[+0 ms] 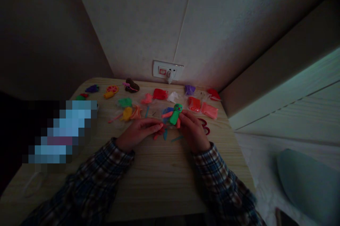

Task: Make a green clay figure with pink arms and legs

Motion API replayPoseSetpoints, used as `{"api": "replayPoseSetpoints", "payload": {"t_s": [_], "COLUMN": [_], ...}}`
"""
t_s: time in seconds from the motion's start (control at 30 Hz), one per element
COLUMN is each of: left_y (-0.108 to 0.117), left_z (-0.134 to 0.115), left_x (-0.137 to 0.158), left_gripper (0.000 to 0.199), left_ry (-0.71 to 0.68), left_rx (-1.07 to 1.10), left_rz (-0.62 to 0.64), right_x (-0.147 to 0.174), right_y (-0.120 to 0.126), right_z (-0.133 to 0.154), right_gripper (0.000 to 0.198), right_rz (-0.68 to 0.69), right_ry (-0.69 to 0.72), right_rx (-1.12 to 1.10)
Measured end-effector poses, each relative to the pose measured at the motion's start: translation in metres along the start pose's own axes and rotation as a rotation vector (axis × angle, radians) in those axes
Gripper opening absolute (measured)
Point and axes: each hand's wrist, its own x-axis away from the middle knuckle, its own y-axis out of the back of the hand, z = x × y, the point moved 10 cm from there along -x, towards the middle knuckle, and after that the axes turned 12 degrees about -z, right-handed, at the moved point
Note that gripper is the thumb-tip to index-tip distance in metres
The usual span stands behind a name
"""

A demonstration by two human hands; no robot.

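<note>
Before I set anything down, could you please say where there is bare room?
The widest bare patch of tabletop lies between the left sleeve and right sleeve, toward the near edge. A smaller one lies between the red scissor handles and the tabletop's right edge. It is crowded around the green figure and colourful packets.

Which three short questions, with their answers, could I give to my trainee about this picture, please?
1. Open question: What is the main colour of the figure held in the right hand?

2. Multiple choice: What lies on the table beside that hand?
(a) a cup
(b) red loop-shaped handles
(c) a spoon

3. Fill the gap: A white ____ sits in the wall socket.

Key: 1. Green. 2. b. 3. plug.
</note>
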Motion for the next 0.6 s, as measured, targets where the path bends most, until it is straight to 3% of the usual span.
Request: {"api": "replayPoseSetpoints", "payload": {"t_s": [0.47, 0.6], "left_y": [0.002, 0.0027], "left_z": [0.0025, 0.0002], "left_x": [-0.0001, 0.0014], "left_gripper": [0.027, 0.017], "left_ry": [0.038, 0.012], "left_rx": [0.039, 0.007], "left_rz": [0.012, 0.014], "right_x": [0.0001, 0.0002], "right_y": [-0.0008, -0.0001], "right_z": [0.0004, -0.0012], "right_gripper": [0.021, 0.023], "right_rz": [0.012, 0.004], "right_ry": [0.01, -0.006], "right_rx": [0.03, 0.025]}}
